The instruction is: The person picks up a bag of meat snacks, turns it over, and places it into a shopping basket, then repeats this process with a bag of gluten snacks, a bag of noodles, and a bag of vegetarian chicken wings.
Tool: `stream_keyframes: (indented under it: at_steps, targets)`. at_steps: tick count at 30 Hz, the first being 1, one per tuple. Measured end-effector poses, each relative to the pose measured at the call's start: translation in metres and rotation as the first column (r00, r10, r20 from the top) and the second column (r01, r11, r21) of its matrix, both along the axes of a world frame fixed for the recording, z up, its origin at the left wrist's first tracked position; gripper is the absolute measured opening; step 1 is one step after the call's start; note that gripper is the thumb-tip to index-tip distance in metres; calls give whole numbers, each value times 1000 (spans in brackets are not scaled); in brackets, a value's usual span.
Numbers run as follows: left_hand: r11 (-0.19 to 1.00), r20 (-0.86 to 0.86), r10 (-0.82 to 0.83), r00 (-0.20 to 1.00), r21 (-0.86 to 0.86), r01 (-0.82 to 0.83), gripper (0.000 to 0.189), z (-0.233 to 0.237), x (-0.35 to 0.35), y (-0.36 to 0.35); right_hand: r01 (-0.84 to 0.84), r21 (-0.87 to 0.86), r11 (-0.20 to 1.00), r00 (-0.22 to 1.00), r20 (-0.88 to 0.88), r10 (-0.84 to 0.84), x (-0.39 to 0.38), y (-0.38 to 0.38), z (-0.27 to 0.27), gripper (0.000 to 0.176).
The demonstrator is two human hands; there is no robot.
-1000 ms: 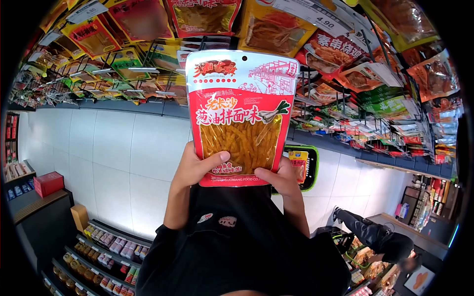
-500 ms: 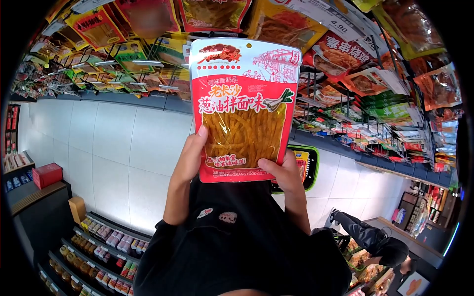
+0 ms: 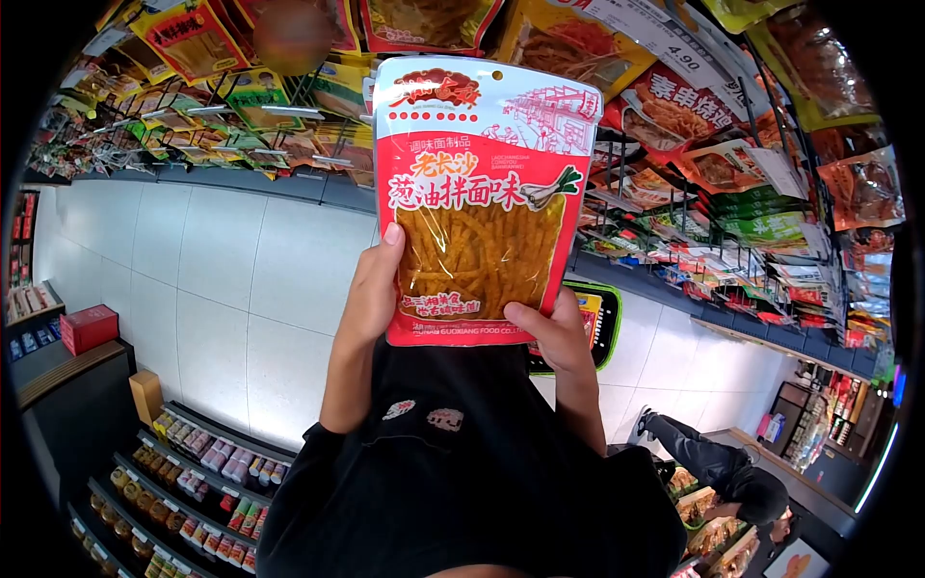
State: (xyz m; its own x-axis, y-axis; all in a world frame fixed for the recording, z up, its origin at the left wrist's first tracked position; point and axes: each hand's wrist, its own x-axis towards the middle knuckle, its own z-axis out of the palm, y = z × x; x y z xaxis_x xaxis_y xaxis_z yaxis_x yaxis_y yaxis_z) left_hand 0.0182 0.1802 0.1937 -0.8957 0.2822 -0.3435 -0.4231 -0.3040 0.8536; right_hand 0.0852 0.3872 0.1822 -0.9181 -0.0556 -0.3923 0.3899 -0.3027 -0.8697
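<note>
A red and white snack bag (image 3: 477, 202) is held upright, its printed front facing the camera and brown strips showing through its window. My left hand (image 3: 371, 289) grips the bag's left edge, thumb on the front. On the lower right side, my right hand (image 3: 559, 332) pinches the bag with its thumb over the front. The other fingers of both hands are hidden behind the bag.
Racks of hanging snack packets (image 3: 665, 106) run across the top. A black basket with a green rim (image 3: 617, 328) is partly behind my right hand. Shelves of jars (image 3: 193, 482) stand lower left. Another person (image 3: 723, 462) is at the lower right.
The bag and both hands have shifted slightly; the bag sits a little higher in view. The surroundings have shifted slightly too. The grip looks the same.
</note>
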Motion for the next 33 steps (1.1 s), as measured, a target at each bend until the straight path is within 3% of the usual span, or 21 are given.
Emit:
stream_keyframes:
  at_steps: [27, 30, 33]
  targets:
    - [999, -20, 0, 1000, 33, 0, 52, 2, 6, -2, -20, -46, 999, 1000, -4, 20, 4, -1, -2, 42]
    - [999, -1, 32, 999, 18, -32, 53, 3, 7, -1, 55, -14, 998, 995, -79, -56, 7, -1, -9, 53]
    - [998, -17, 71, 997, 4, -71, 54, -2, 8, -4, 284, 89, 955, 898, -374, -232, -4, -11, -9, 65]
